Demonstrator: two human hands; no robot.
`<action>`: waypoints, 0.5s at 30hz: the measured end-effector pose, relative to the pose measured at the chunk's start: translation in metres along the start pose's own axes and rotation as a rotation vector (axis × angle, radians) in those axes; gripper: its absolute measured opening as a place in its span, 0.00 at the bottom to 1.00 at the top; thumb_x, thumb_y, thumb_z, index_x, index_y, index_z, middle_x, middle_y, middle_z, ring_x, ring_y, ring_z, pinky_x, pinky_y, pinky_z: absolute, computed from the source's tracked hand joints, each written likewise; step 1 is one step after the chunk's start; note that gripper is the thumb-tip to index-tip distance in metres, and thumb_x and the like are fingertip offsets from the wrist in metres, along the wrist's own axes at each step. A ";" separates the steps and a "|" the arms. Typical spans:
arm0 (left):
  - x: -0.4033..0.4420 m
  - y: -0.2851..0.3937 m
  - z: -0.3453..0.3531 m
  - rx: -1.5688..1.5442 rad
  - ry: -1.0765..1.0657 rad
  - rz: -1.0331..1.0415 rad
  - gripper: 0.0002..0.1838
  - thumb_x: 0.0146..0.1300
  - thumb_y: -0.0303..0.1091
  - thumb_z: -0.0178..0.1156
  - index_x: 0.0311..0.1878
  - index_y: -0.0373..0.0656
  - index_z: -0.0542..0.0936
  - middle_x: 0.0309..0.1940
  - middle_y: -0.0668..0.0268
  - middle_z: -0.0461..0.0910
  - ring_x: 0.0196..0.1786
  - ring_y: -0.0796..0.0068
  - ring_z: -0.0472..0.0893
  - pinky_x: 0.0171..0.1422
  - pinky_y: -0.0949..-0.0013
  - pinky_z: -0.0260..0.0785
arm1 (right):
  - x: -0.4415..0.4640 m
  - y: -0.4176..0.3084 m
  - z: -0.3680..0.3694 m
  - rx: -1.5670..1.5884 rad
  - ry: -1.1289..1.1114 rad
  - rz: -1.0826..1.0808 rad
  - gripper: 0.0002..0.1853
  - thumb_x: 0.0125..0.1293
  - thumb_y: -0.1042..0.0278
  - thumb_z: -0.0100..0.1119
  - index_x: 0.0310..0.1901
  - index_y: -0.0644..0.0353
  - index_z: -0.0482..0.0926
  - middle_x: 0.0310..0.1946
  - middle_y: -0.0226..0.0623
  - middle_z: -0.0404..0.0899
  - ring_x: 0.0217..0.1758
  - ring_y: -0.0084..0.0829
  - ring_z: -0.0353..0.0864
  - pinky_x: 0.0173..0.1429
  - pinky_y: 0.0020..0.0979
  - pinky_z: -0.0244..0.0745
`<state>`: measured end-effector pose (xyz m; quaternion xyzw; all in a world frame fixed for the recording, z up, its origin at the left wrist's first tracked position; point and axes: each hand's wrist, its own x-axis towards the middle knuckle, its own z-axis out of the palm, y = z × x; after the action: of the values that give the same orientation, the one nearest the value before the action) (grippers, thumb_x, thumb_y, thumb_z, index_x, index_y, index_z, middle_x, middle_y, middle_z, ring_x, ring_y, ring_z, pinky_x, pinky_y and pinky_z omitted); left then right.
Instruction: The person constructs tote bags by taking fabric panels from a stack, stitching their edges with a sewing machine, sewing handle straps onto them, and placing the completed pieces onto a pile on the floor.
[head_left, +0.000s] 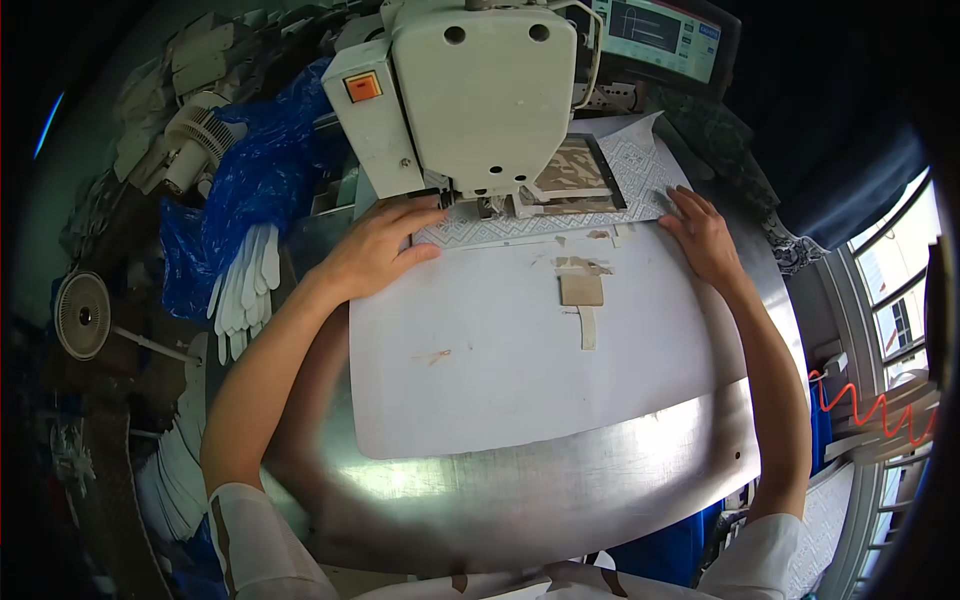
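Patterned grey-white fabric lies under the head of a sewing machine. On the fabric's left end rests my left hand, fingers stretched toward the needle area. My right hand lies at the fabric's right edge with its fingers spread. A dark rectangular frame sits on the fabric to the right of the needle, with camouflage cloth inside it. Beneath the hands is a white sheet bearing a small tan patch and a pale strip. The machine head partly hides the stitching spot.
A shiny metal table carries the sheet. White gloves and a blue plastic bag are at the left, near a small fan. A monitor stands at the back right. An orange coiled hose hangs by the window.
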<state>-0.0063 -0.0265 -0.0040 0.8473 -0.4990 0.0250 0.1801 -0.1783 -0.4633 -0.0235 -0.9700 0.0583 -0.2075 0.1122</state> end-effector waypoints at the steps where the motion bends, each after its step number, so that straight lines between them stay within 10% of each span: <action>1: 0.005 -0.004 -0.003 -0.006 -0.023 -0.071 0.28 0.64 0.38 0.67 0.67 0.46 0.77 0.71 0.55 0.70 0.75 0.56 0.67 0.79 0.57 0.57 | 0.007 -0.003 0.002 0.023 0.033 0.076 0.34 0.65 0.50 0.69 0.68 0.60 0.74 0.68 0.51 0.73 0.65 0.46 0.78 0.66 0.38 0.74; 15: 0.000 -0.051 0.003 -0.228 0.052 0.097 0.19 0.69 0.33 0.62 0.62 0.49 0.82 0.65 0.60 0.78 0.69 0.59 0.74 0.74 0.60 0.64 | 0.016 -0.030 0.002 0.409 0.070 0.475 0.40 0.62 0.60 0.74 0.69 0.78 0.67 0.35 0.43 0.85 0.33 0.26 0.83 0.44 0.28 0.79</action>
<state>0.0372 -0.0049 -0.0211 0.7954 -0.5342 -0.0012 0.2865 -0.1606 -0.4361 -0.0119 -0.8788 0.2440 -0.2161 0.3485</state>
